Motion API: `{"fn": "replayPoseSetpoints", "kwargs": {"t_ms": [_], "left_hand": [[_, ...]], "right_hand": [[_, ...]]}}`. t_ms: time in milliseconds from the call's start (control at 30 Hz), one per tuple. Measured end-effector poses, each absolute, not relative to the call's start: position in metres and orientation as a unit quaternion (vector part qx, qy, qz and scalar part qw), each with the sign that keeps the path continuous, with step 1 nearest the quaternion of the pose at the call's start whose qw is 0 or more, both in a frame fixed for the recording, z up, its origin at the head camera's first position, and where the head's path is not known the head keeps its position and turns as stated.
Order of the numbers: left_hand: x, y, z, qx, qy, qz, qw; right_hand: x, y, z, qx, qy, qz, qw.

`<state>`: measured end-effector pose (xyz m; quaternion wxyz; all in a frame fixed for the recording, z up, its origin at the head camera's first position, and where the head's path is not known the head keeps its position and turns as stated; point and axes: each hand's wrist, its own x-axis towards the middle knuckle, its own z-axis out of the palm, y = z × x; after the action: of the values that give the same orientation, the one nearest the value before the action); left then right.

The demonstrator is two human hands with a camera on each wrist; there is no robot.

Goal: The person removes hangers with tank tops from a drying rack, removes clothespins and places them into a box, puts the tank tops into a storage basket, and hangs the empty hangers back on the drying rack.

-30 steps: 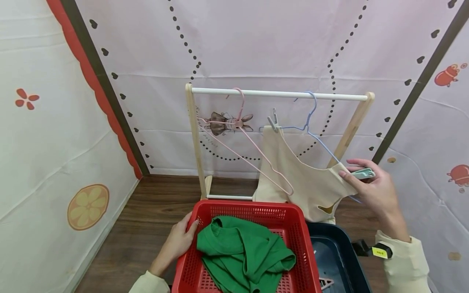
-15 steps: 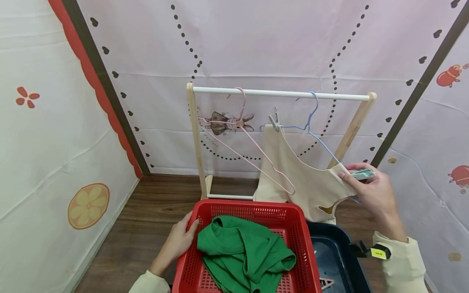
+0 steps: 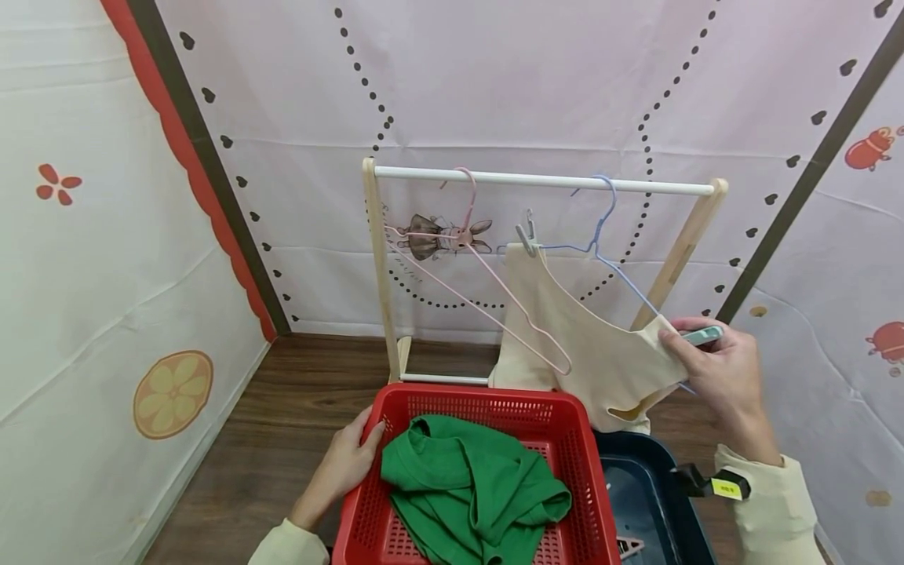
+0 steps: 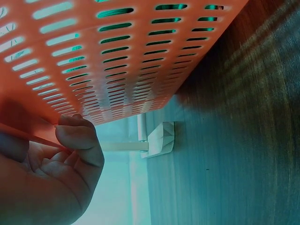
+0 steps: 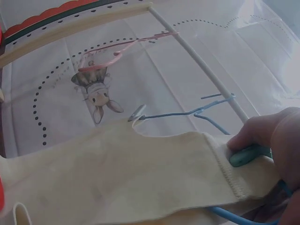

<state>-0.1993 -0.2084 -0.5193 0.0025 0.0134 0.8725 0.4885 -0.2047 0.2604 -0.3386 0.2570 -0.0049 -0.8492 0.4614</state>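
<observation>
Pinching clip (image 3: 704,336) and beige garment (image 3: 586,341): right fingers (image 3: 695,322) | left fingers (image 4: 77,136) gripping red basket (image 3: 480,396) | brown floor (image 3: 247,463), printed walls (image 3: 508,86)

The basket (image 3: 487,404) looks smooth plastic, the tray (image 3: 643,482) glossier plastic; the green cloth (image 3: 473,486) and cream garment (image 3: 579,337) are matt fabric, the rack upright (image 3: 381,275) smooth wood.

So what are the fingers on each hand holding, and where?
Left fingers: the red basket, by its left rim. Right fingers: the cream garment, by its shoulder, plus a green clothespin, exact grip unclear.
</observation>
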Motion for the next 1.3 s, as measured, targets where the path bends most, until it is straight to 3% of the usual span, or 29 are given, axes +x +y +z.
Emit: {"fn": "replayPoseSetpoints", "kwargs": {"t_ms": [433,967,1300], "left_hand": [[-0.2,-0.209,-0.52,0.019,0.881,0.474,-0.007],[-0.2,-0.209,-0.52,0.017,0.882,0.47,-0.009],[-0.198,-0.208,-0.519,0.011,0.872,0.489,0.002]], "right_hand": [[-0.195,0.255,-0.326,-0.027,-0.818,0.483,0.311],[-0.176,0.259,-0.317,0.021,-0.786,0.538,0.302],[-0.155,0.267,-0.309,0.058,-0.71,0.653,0.257]]}}
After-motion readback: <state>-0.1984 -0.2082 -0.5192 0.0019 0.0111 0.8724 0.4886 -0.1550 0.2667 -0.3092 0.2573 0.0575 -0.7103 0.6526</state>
